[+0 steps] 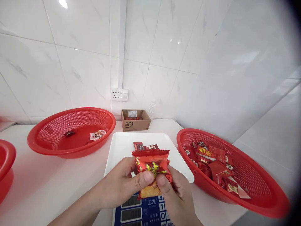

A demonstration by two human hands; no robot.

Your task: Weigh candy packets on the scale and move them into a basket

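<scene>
A red snack packet (154, 161) with yellow lettering and a picture of golden crackers is held up in front of me. My left hand (124, 180) grips its left side, thumb across the front. From the right, my right hand (177, 191) pinches the same packet, its thumb close to the left one. Below and behind them is a digital scale with a white weighing pan (117, 147) and a blue keypad panel (150, 213). A few small dark red packets (151, 146) lie on the pan, partly hidden behind the held packet.
To the right, a red perforated basket (265, 188) holds several red packets. Another red basket (70, 152) at the left back contains a few small packets. Part of a third basket (7, 160) shows at the left edge. A cardboard box (136, 125) stands against the tiled wall.
</scene>
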